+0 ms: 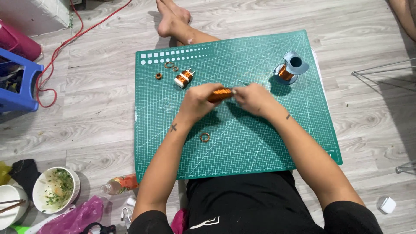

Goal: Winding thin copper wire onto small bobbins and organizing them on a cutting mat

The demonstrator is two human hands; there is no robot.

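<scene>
My left hand [197, 102] half hides a shiny copper-wire coil [220, 94]; my right hand [253, 97] pinches its end; fingertips unclear.

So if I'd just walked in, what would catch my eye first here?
Probably the big green cutting mat on the grey wooden floor, with both hands meeting at its middle: the left hand and right hand grip a copper wire coil between them. A grey spool of copper wire stands at the mat's far right, and a bowl of leftover food sits on the floor, lower left.
</scene>
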